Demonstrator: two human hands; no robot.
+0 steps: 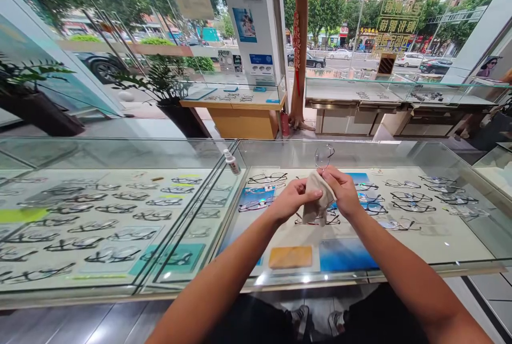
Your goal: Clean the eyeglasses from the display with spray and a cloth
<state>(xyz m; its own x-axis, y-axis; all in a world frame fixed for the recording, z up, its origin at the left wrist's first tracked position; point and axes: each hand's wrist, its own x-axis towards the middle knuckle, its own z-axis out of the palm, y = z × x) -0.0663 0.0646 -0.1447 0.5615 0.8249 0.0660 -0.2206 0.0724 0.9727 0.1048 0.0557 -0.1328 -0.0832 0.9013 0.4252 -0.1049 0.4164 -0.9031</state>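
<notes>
Above the glass counter, both my hands are closed around a pair of thin-framed eyeglasses (323,156) and a beige cleaning cloth (319,205). My left hand (291,201) pinches the cloth, its thumb pressed flat on the front. In my right hand (341,190) are the glasses, gripped together with the cloth's upper edge. One lens and part of a temple stick up above the fingers; the cloth and hands hide the other part. A small white spray bottle (231,162) stands on the counter top to the left of my hands.
Under the glass counter (448,245) lie several rows of eyeglasses (412,206), with an orange-yellow case (290,257) near the front. Another display case (236,100), a potted plant (176,114) and a wooden post (298,66) stand beyond it.
</notes>
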